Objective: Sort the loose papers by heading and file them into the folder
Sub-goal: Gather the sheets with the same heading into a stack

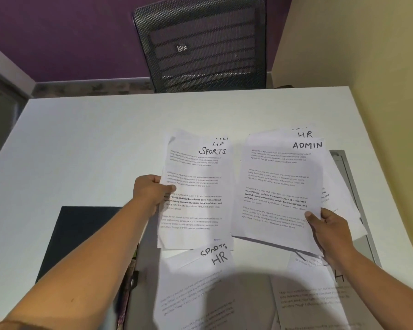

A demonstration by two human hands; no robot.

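Dim overhead light, big shadow on near papers (196,289), edges warped+blurry.

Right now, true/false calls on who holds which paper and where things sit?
1. The left hand has its grip on the SPORTS sheet. True.
2. The right hand holds a stack topped by an HR heading. False: the top one is the ADMIN sheet.
3. An HR sheet lies on the table, nearer the person than the held stacks. True.
4. The chair is on the person's side of the table. False: it stands at the far side.
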